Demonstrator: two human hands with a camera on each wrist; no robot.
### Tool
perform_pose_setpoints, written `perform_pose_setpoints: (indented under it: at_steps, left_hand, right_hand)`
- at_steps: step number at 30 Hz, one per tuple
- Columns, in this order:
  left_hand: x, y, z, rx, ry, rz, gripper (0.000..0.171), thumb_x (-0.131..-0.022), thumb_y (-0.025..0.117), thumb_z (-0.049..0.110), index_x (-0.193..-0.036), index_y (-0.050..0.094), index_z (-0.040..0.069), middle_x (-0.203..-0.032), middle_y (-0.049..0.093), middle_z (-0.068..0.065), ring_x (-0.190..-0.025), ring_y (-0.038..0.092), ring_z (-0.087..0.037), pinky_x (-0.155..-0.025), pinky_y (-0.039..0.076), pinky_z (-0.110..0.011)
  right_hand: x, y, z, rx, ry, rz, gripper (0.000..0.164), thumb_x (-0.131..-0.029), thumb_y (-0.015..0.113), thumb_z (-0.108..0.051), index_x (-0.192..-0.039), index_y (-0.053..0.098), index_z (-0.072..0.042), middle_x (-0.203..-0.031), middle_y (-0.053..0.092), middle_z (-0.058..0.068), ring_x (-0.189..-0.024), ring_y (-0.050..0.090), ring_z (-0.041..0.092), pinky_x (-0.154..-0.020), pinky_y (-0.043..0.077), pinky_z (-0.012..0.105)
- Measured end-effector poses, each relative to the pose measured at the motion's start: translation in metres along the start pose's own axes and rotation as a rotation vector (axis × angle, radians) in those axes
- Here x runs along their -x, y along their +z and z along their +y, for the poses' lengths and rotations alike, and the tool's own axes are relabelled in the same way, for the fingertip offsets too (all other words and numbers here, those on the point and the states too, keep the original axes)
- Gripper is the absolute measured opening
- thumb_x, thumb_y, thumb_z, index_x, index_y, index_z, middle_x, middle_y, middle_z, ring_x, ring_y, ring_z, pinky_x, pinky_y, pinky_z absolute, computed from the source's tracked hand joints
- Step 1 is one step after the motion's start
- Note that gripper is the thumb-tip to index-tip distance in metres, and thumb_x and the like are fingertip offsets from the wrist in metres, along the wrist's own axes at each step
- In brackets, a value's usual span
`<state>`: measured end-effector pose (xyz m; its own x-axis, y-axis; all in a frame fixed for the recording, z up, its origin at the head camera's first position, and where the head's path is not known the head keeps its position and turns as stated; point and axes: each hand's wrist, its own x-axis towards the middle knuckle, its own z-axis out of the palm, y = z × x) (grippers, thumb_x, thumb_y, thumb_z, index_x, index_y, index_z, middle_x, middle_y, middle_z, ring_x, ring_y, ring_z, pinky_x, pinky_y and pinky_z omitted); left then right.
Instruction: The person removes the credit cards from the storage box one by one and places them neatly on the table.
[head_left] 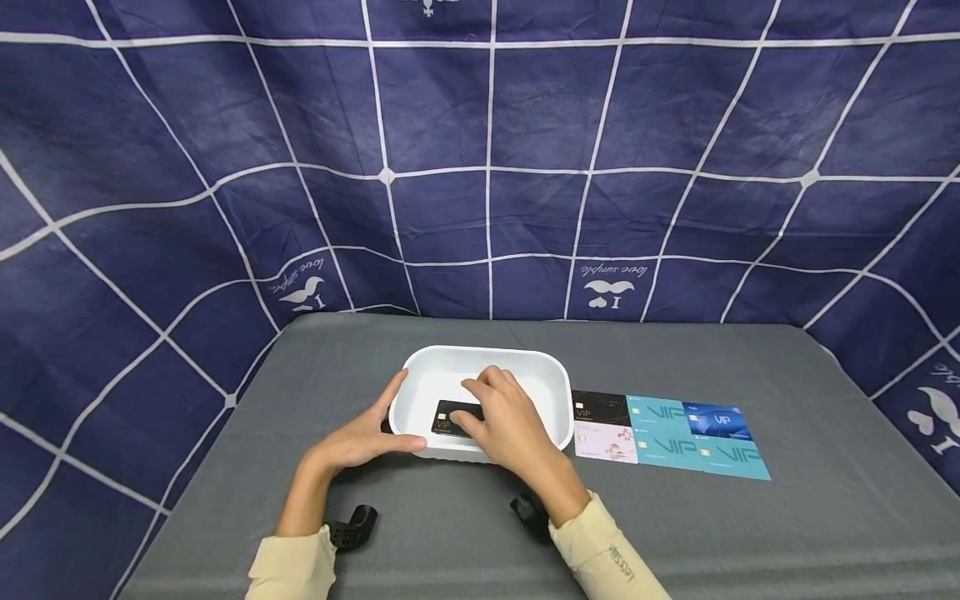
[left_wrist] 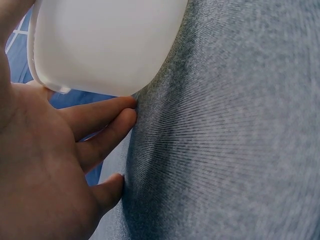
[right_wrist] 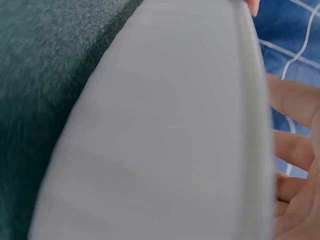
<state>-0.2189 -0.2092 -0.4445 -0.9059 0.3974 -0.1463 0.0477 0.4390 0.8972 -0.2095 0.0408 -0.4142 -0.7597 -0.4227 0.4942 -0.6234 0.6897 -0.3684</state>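
Note:
A white plastic box [head_left: 553, 396] with rounded corners stands on the grey cloth. Inside it lies a black VIP card [head_left: 444, 425], partly covered by my right hand [head_left: 517, 425]. That hand reaches over the near wall, thumb tip over the card and bent fingers spread above the box floor. In the right wrist view, its fingers [right_wrist: 295, 100] show beyond the box wall. My left hand [head_left: 360, 440] holds the box's left end, thumb on the near rim and index finger at the far left rim. Its other fingers [left_wrist: 100, 115] extend beside the box's lower edge in the left wrist view.
Right of the box, several cards lie edge to edge in two rows: a black card [head_left: 600, 407], a pink flowered card [head_left: 606, 443], teal cards [head_left: 667, 450] and a blue card [head_left: 716, 421]. A dark blue curtain [head_left: 450, 212] with white lines hangs behind the grey table [head_left: 810, 392].

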Motion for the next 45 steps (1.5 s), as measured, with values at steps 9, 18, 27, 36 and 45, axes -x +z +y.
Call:
perform_pose_setpoints:
  at_steps: [9,18,27,36,45]
  left_hand:
    - [0.001,0.001,0.0,0.004,0.002,-0.002,0.113,-0.081,0.081,0.033,-0.16,0.0,0.024,-0.163,0.007,-0.015,-0.143,0.014,-0.036,-0.11,0.015,-0.061]
    - [0.002,-0.001,0.001,0.0,-0.007,-0.005,0.113,-0.082,0.08,0.034,-0.16,-0.002,0.027,-0.163,0.004,-0.014,-0.144,0.012,-0.036,-0.11,0.015,-0.061]
    - [-0.001,0.0,0.004,-0.028,-0.017,0.003,0.113,-0.082,0.08,0.037,-0.16,-0.001,0.029,-0.164,0.003,-0.011,-0.145,0.01,-0.035,-0.111,0.014,-0.062]
    - [-0.002,0.0,0.002,-0.012,-0.026,0.006,0.114,-0.081,0.08,0.036,-0.16,-0.001,0.03,-0.163,0.004,-0.012,-0.144,0.011,-0.035,-0.111,0.014,-0.062]
    - [-0.001,0.0,0.001,0.007,-0.011,-0.003,0.114,-0.081,0.08,0.034,-0.16,-0.002,0.027,-0.164,0.002,-0.012,-0.145,0.01,-0.035,-0.111,0.013,-0.061]
  right_hand:
    - [-0.003,0.02,0.011,0.073,0.084,-0.097,0.046,-0.082,0.081,-0.033,-0.115,0.072,-0.002,-0.092,0.054,0.006,-0.084,0.05,0.022,-0.076,0.045,0.035]
    - [-0.014,0.027,0.018,0.034,0.149,-0.28,0.053,-0.081,0.08,-0.043,-0.119,0.072,-0.006,-0.098,0.058,0.011,-0.09,0.05,0.025,-0.083,0.044,0.038]
    - [-0.02,0.03,0.022,0.126,0.233,-0.469,0.061,-0.079,0.079,-0.05,-0.125,0.07,-0.011,-0.107,0.056,0.015,-0.099,0.048,0.029,-0.087,0.044,0.046]
    - [-0.02,0.034,0.024,0.165,0.221,-0.476,0.052,-0.078,0.082,-0.04,-0.122,0.072,-0.014,-0.101,0.052,0.011,-0.096,0.047,0.027,-0.082,0.044,0.044]
    - [-0.022,0.035,0.025,0.137,0.163,-0.465,0.039,-0.08,0.082,-0.035,-0.105,0.072,-0.006,-0.098,0.058,0.007,-0.091,0.053,0.024,-0.078,0.046,0.043]
